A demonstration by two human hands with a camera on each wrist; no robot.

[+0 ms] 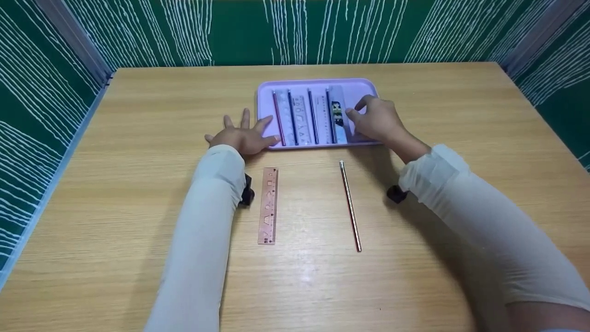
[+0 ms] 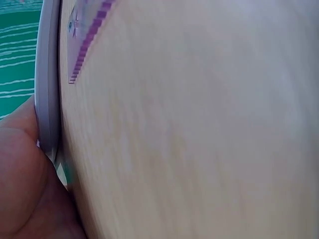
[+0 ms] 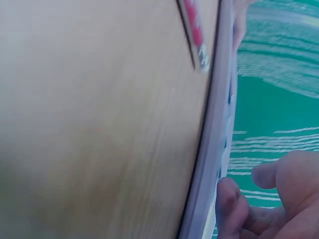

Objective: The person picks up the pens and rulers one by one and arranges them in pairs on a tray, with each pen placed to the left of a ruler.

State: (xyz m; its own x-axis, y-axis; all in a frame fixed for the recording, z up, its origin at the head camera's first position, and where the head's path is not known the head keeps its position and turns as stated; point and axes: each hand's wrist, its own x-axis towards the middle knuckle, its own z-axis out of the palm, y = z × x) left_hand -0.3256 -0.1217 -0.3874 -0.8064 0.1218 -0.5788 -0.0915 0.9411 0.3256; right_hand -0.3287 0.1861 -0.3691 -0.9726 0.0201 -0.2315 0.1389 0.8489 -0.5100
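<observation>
My left hand (image 1: pixel 243 137) is spread at the near left corner of a lilac tray (image 1: pixel 318 83), its thumb over the rim. Over the tray's right end is my right hand (image 1: pixel 379 119), fingers bent, a gap showing between thumb and fingers in the right wrist view. Close to its fingertips lies a bluish ruler with a dark printed picture (image 1: pixel 338 114). Left of that, a red pencil (image 1: pixel 279 117), three dark pencils, one of them a dark pencil (image 1: pixel 313 116), and clear rulers, including a stencil ruler (image 1: pixel 302 121), alternate in a row.
On the wooden table (image 1: pixel 309 281), a pink stencil ruler (image 1: pixel 268 206) lies in front of the tray on the left. A red striped pencil (image 1: pixel 351 206) lies to its right. Behind the table stands a green wall with white streaks (image 1: pixel 239 32).
</observation>
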